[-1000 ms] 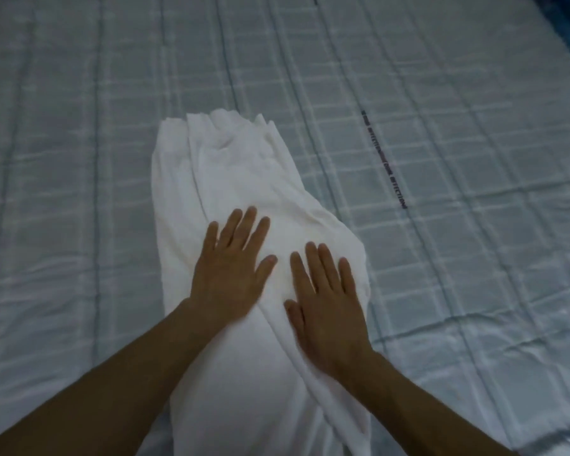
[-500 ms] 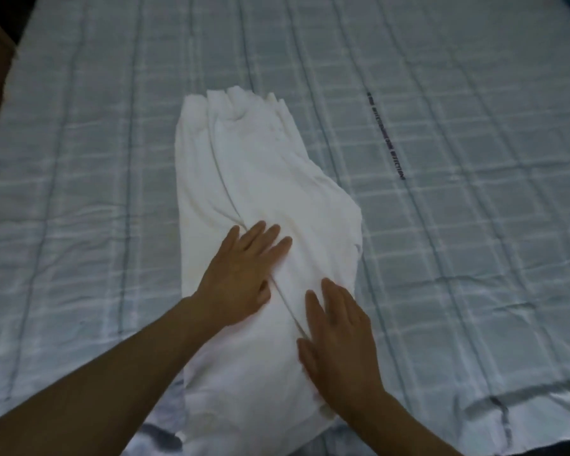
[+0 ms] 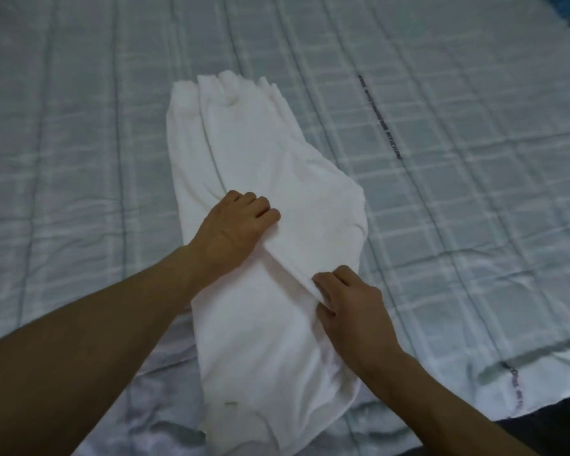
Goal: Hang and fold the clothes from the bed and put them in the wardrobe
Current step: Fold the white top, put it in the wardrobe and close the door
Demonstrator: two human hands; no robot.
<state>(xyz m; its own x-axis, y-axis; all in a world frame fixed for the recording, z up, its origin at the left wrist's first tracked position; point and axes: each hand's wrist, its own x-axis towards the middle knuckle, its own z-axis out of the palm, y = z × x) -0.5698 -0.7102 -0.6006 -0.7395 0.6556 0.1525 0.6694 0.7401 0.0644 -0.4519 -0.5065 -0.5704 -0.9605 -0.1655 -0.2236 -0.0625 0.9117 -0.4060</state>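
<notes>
Since the earlier frame, both hands had gone from lying flat with fingers spread to curled grips on the cloth, and a diagonal fold edge had risen between them. The left hand [image 3: 236, 225] had its fingers bent under, knuckles up, and its grip was closed on the upper end of that raised edge of the white garment [image 3: 260, 153]. The right hand [image 3: 349, 304] pinched the lower end of the same edge between thumb and curled fingers, so its grip was also closed on the fabric. The two hands sat near each other, left farther from the person, right closer and to the right, with the fold line running between them.

The garment lay lengthwise on the bed [image 3: 474, 225], folded into a long narrow shape, its gathered far end pointing away and its near end hanging close to the bed's near edge. The bed carried a pale blue-grey checked cover, wrinkled near the front. A dark printed strip [image 3: 380, 121] ran diagonally on the cover, to the right of the garment and apart from it.
</notes>
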